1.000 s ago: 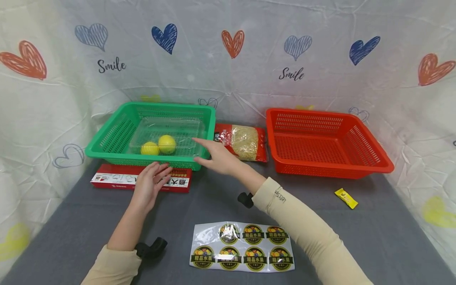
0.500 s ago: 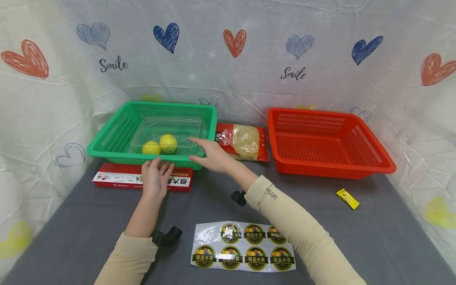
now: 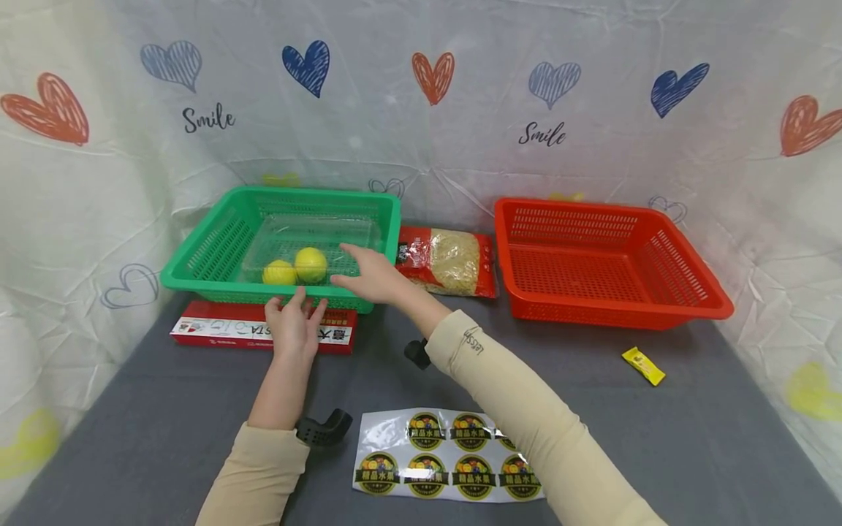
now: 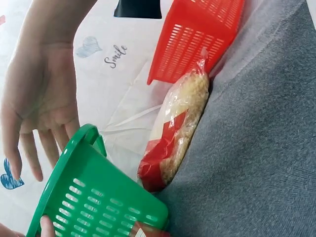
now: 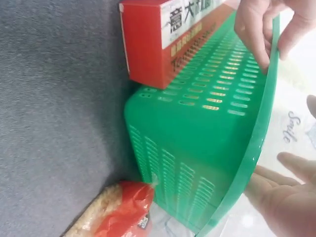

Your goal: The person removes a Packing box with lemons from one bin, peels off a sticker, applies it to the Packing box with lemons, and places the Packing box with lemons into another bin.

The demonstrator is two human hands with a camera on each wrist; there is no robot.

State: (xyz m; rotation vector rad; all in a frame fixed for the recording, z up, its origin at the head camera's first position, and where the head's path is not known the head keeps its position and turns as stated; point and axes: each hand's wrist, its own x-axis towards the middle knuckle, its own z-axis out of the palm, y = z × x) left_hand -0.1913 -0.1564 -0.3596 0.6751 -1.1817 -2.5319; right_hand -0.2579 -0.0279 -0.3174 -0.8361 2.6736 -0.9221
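Observation:
A green plastic basket (image 3: 197,245) stands at the back left. In it lie a clear plastic box (image 3: 342,228) and two round yellow things, perhaps lemons (image 3: 310,264); I cannot tell whether these are inside the box. My left hand (image 3: 294,329) is at the basket's front rim; in the right wrist view its fingertips (image 5: 261,57) lie on both sides of the rim, pinching it. Over the basket's right front part is my right hand (image 3: 371,276), thumb and fingers spread, holding nothing. In the left wrist view the right hand (image 4: 44,94) hangs beside the rim.
A red-and-white box (image 3: 224,329) lies against the green basket's front. Between it and a red basket (image 3: 612,310) lies a bag of pale dry food (image 3: 454,259). A yellow packet (image 3: 643,366) is on the right. A sheet of round stickers (image 3: 427,456) lies in front.
My left hand has moved up and right to the basket's front rim. My right hand has shifted left and slightly up over the basket. The basket has hardly moved.

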